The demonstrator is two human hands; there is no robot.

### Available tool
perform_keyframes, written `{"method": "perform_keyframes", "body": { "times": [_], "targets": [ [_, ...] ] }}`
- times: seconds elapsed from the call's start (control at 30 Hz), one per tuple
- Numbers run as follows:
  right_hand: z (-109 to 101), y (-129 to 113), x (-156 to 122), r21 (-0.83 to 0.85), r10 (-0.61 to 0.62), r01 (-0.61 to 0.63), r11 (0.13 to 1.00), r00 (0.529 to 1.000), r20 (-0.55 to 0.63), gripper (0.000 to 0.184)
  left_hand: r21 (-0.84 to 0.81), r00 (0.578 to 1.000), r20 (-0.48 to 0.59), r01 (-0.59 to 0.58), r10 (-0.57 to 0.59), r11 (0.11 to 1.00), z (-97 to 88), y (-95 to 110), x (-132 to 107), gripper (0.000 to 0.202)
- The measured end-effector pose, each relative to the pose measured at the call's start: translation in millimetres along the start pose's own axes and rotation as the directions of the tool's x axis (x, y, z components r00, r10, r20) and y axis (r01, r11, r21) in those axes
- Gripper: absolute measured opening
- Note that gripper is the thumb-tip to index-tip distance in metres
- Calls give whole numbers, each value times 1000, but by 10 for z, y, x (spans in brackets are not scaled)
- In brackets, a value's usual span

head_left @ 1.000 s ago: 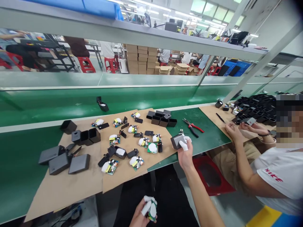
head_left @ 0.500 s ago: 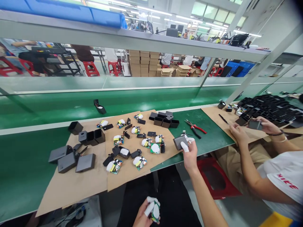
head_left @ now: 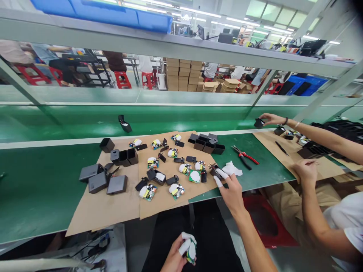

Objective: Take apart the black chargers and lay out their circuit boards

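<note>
Low over my lap, my left hand [head_left: 177,252] grips a green circuit board [head_left: 192,249] with a white blob on it. White finger covers sleeve some fingertips of both hands. My right hand [head_left: 232,190] has its fingers on a small black plastic case [head_left: 217,172] at the right edge of the brown paper [head_left: 113,211]; its far side shows thin metal prongs. Just beyond those fingers lies a crumpled white cloth-like piece [head_left: 234,169]. Several circuit boards [head_left: 176,191] with white blobs and yellow parts are spread over the paper, among small black covers [head_left: 172,180].
Black cases [head_left: 117,185] stand at the left of the paper, and open ones [head_left: 200,144] at its back. Red-handled pliers [head_left: 245,156] lie to the right. A co-worker's hand [head_left: 270,119] holds a black case at the back right. A shelf beam [head_left: 170,47] crosses above the bench.
My right hand has lowered the black case from above the bench edge to the paper's edge, uncovering the white piece. The co-worker's arm has reached toward the back. The view has shifted left.
</note>
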State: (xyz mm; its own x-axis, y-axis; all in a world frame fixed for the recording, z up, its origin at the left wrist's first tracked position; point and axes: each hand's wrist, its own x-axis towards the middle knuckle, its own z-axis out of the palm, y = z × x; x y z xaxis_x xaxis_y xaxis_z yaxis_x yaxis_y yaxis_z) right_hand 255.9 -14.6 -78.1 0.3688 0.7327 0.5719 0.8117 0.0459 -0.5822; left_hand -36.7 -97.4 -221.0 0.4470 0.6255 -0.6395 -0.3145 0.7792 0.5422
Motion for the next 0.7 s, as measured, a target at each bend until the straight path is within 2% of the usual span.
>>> {"method": "perform_keyframes", "body": {
  "times": [0.3, 0.43, 0.5, 0.6, 0.7],
  "targets": [
    [63, 18, -58, -60, -57, 55, 997, 998, -39, 25, -17, 1000, 29, -5, 6, 1000, 46, 70, -94, 62],
    [10, -53, 3, -50, -74, 72, 996, 997, -34, 27, -9, 999, 39, 10, -10, 1000, 38, 56, -69, 64],
    [-48, -150, 57, -43, -79, 76, 996, 994, -78, 29, -7, 999, 41, 27, -27, 1000, 33, 43, -49, 68],
    [-125, -331, 135, -40, -99, 93, 995, 971, -217, 31, -15, 997, 53, 50, -49, 999, 22, 50, -34, 73],
    [-156, -458, 137, -57, -153, 143, 988, 950, -270, 32, -25, 995, 81, 66, -64, 998, 0, 119, -78, 60]
  ]
}}
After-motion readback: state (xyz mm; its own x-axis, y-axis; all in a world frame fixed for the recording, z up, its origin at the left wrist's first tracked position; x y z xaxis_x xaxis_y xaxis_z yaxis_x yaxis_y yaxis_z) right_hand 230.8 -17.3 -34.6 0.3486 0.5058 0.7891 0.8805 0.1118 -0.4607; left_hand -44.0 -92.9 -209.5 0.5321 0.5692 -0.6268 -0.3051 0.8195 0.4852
